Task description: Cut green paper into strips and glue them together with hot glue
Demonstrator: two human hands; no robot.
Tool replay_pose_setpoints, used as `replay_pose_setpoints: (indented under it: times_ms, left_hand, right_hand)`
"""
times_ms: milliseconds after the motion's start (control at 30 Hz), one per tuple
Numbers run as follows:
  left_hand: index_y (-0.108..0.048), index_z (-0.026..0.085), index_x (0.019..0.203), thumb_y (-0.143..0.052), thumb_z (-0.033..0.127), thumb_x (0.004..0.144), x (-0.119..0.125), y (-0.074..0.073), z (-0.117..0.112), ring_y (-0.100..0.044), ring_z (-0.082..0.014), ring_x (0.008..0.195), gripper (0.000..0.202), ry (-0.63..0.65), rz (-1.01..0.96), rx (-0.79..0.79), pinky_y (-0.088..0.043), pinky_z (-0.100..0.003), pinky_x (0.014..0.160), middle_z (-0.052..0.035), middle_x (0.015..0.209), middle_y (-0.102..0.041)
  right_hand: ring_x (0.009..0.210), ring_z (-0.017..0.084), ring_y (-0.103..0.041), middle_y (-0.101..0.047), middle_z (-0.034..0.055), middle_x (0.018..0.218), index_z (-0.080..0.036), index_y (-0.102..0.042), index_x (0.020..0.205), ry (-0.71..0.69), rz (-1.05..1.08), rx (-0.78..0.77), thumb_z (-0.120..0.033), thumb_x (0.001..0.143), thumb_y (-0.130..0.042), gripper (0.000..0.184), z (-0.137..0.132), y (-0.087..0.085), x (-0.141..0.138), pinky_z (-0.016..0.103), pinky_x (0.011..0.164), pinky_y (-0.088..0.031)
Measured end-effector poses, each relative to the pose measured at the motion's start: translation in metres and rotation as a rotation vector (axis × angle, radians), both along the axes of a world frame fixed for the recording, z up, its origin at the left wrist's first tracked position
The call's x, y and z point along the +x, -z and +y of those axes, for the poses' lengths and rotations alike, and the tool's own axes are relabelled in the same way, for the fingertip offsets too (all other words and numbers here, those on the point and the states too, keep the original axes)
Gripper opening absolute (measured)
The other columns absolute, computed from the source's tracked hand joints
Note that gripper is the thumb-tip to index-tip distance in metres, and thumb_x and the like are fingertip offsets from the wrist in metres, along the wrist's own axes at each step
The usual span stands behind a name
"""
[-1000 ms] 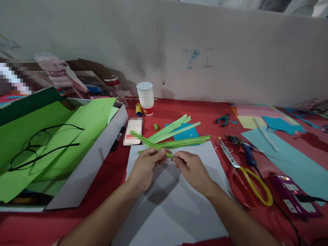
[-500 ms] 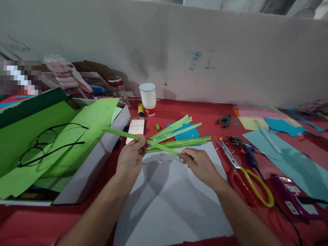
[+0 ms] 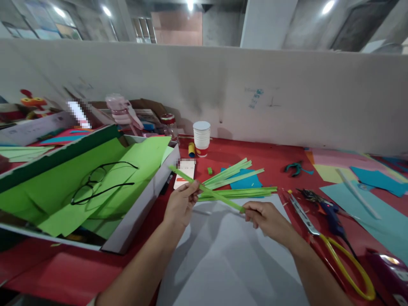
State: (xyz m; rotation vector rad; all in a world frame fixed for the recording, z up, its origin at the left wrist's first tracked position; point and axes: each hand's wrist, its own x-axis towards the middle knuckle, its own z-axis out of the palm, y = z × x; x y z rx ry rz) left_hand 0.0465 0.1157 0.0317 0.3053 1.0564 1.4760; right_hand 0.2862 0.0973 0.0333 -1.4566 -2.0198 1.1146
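A long green paper strip (image 3: 219, 197) slants between my hands above a white sheet (image 3: 223, 263). My left hand (image 3: 182, 202) pinches it between thumb and fingers, with the far end sticking out to the upper left. At its lower right end, my right hand (image 3: 266, 219) is closed on the strip. Just beyond lie more green strips (image 3: 236, 193), some flat across the sheet's top edge and others fanned over a blue paper piece (image 3: 245, 180). A small green bit (image 3: 209, 171) rests behind them.
Left stands an open box (image 3: 140, 208) holding green paper and eyeglasses (image 3: 92, 187). Behind are a phone (image 3: 185, 172), stacked paper cups (image 3: 202, 138) and a yellow roll (image 3: 191, 149). Scissors (image 3: 344, 263), a glue gun (image 3: 333, 216), pliers (image 3: 295, 169) and a purple power strip (image 3: 390, 270) lie right.
The view has tilted up and turned left, so the table things appear shifted right and more room shows above the partition. Both hands keep hold of the same strip.
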Motion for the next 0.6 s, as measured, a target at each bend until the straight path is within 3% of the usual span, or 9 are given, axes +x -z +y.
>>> replay_pose_setpoints:
  times_ms: [133, 233, 300, 400, 600]
  left_hand:
    - [-0.062, 0.012, 0.059, -0.088, 0.022, 0.043, 0.01, 0.005, -0.005, -0.054, -0.0057, 0.051, 0.033, 0.024, 0.002, 0.034, -0.036, -0.015, 0.044, 0.0019, 0.055, -0.06]
    - [-0.06, 0.013, 0.058, -0.089, 0.022, 0.043, 0.023, 0.009, -0.011, -0.055, -0.0059, 0.054, 0.034, 0.05, -0.057, 0.04, -0.043, -0.017, 0.052, 0.0027, 0.058, -0.06]
    - [-0.061, 0.013, 0.059, -0.089, 0.022, 0.043, 0.031, 0.01, -0.015, -0.056, -0.0062, 0.056, 0.034, 0.076, -0.08, 0.037, -0.046, -0.019, 0.058, 0.0025, 0.06, -0.062]
    - [-0.06, 0.013, 0.058, -0.089, 0.023, 0.043, 0.038, 0.012, -0.019, -0.054, -0.006, 0.053, 0.034, 0.104, -0.061, 0.012, -0.044, -0.019, 0.055, 0.0033, 0.057, -0.06]
    - [-0.062, 0.013, 0.06, -0.089, 0.024, 0.045, 0.033, 0.014, -0.018, -0.051, -0.0052, 0.051, 0.033, 0.115, -0.055, 0.027, -0.039, -0.018, 0.049, 0.0031, 0.057, -0.059]
  right_hand:
    - [0.083, 0.02, -0.061, -0.069, 0.0044, 0.086, -0.021, -0.068, 0.087, -0.058, -0.138, 0.109, -0.022, 0.084, -0.049, 0.02, 0.001, -0.002, 0.004, 0.032, 0.073, -0.045]
    - [0.096, 0.022, -0.059, -0.068, 0.0053, 0.103, -0.024, -0.064, 0.106, -0.074, -0.112, 0.195, -0.025, 0.086, -0.051, 0.024, -0.006, -0.003, -0.014, 0.034, 0.083, -0.043]
    - [0.087, 0.019, -0.06, -0.068, 0.003, 0.097, -0.024, -0.062, 0.104, -0.043, -0.05, 0.167, -0.026, 0.089, -0.046, 0.021, -0.011, -0.002, -0.031, 0.029, 0.076, -0.043]
    - [0.065, 0.015, -0.054, -0.06, -0.0012, 0.071, -0.022, -0.058, 0.081, 0.049, -0.045, 0.167, -0.026, 0.091, -0.041, 0.02, -0.014, 0.003, -0.049, 0.025, 0.061, -0.038]
    - [0.058, 0.013, -0.048, -0.049, -0.0045, 0.059, -0.021, -0.052, 0.069, 0.062, 0.004, 0.099, -0.027, 0.09, -0.041, 0.024, -0.011, 0.007, -0.048, 0.023, 0.056, -0.033]
